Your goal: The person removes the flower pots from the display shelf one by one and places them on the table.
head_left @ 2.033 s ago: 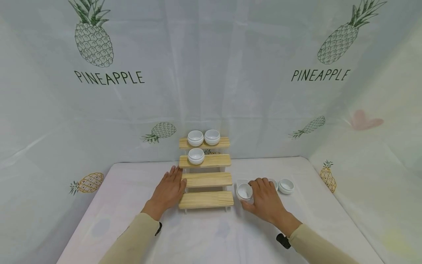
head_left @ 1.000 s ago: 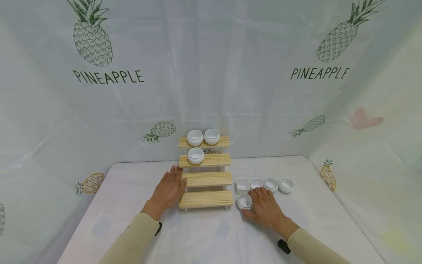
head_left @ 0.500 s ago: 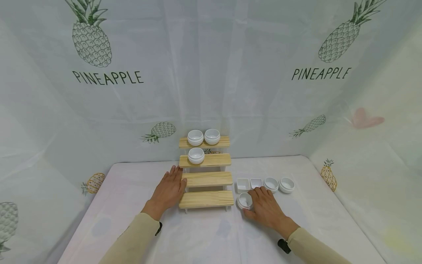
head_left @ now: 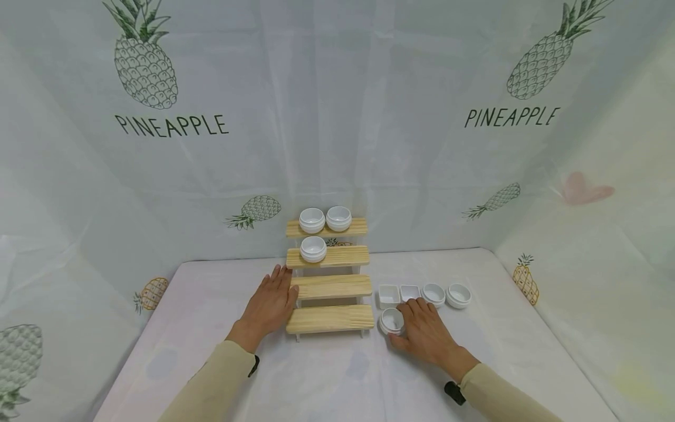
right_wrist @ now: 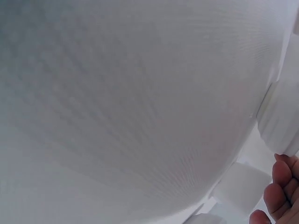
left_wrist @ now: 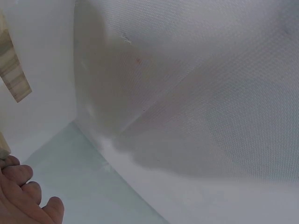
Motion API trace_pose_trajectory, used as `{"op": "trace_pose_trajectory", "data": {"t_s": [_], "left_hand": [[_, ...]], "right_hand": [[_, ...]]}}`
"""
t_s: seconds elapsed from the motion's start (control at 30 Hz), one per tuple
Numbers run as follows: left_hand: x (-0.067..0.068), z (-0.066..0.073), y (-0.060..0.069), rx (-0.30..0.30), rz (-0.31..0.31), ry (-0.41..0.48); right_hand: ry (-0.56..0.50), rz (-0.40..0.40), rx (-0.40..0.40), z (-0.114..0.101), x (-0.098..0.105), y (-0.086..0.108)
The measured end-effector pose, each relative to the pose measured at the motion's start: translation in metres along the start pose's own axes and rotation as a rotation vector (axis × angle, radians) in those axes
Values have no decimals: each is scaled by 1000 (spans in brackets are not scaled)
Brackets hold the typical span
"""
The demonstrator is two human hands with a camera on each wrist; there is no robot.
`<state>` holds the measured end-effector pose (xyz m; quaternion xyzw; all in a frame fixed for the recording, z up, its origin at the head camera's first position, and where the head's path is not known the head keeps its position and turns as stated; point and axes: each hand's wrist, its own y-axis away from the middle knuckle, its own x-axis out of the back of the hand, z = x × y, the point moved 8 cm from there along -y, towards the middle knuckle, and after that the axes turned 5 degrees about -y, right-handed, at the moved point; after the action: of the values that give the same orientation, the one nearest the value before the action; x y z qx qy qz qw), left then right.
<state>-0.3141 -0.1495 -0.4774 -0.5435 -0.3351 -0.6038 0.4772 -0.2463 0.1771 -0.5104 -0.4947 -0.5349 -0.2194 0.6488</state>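
Note:
With thumb and fingers on either side, my right hand (head_left: 424,333) grips a small round white bowl (head_left: 392,322) to the right of a stepped wooden stand (head_left: 331,318). The right wrist view shows the bowl's side (right_wrist: 281,119) at the fingertips. My left hand (head_left: 268,306) lies with straight fingers against the stand's left side, the thumb by the third step down. Two round white bowls (head_left: 312,220) stand on the top step. Another white bowl (head_left: 313,249) sits at the left of the second step.
Behind the gripped bowl, a row holds two square white dishes (head_left: 389,296) and two round white bowls (head_left: 458,296). The pale table (head_left: 327,381) ends at a hanging pineapple-print cloth (head_left: 411,176) at the back and sides.
Over the first second my right hand brought the bowl toward me, from in front of the square dishes to nearer the table's front. Since then both hands have stayed put.

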Motion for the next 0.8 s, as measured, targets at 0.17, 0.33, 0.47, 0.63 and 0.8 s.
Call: {"op": "trace_pose_trajectory", "data": {"t_s": [0.17, 0.33, 0.47, 0.63, 0.8], "left_hand": [[-1, 0, 0, 4, 3, 7], [-4, -2, -1, 5, -15, -3], [-4, -2, -1, 3, -19, -14], [-3, -1, -1, -5, -9, -33], [-2, 0, -1, -4, -11, -49]], "right_hand": [[7, 36, 19, -3, 8, -2], [15, 113, 57, -8, 22, -12], [9, 138, 74, -12, 34, -28], [4, 160, 67, -22, 50, -57], [-21, 201, 63, -37, 66, -92]]}}
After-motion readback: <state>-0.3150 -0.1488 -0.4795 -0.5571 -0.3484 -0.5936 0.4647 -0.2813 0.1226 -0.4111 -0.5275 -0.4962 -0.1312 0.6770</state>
